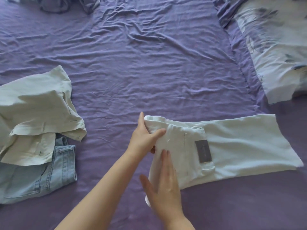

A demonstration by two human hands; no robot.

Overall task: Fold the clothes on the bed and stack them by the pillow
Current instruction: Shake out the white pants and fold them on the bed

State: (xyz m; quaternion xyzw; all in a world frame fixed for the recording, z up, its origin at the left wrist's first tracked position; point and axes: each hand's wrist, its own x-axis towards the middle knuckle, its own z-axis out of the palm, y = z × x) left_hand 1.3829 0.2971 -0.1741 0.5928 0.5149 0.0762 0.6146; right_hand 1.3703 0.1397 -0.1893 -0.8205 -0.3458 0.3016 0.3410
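Lying unfolded at the left, a cream shirt (34,112) covers blue jeans (38,176). The left hand (144,138) pinches the white trousers' (216,146) waistband fold; the right hand (164,185) presses flat, fingers together. Releasing either could let the fold spring open, the pillow (274,47) well apart.

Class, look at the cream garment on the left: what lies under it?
Light blue jeans lie under the cream garment, their waistband and pocket area sticking out below its lower edge. The rest of the jeans is covered, so their full length and fold cannot be seen.
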